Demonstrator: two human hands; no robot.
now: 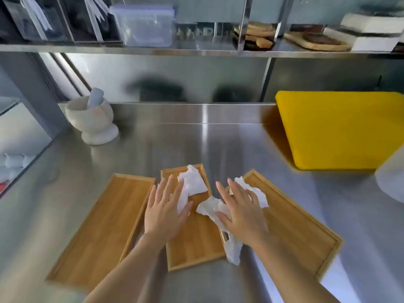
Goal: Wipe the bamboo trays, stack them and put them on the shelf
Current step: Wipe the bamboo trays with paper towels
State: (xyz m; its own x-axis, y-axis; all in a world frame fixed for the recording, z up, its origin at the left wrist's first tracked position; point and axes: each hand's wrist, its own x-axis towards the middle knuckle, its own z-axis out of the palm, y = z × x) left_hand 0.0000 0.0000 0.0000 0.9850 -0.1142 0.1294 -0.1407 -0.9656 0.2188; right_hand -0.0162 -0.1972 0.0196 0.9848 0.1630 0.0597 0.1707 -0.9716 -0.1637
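Three bamboo trays lie side by side on the steel counter: a left tray (105, 224), a middle tray (194, 243) and a right tray (290, 226). My left hand (164, 213) lies flat, fingers spread, on the middle tray, pressing a crumpled white paper towel (192, 184). My right hand (240, 213) lies flat with fingers spread on a second crumpled paper towel (231, 248), which spans the gap between the middle and right trays. The steel shelf (196, 52) runs above the counter at the back.
A white stone mortar with pestle (91, 119) stands at the back left. A yellow cutting board (341, 130) lies at the back right, with a white rounded object (391, 178) beside it. The shelf holds a clear container (144, 25), wooden items (258, 36) and boards.
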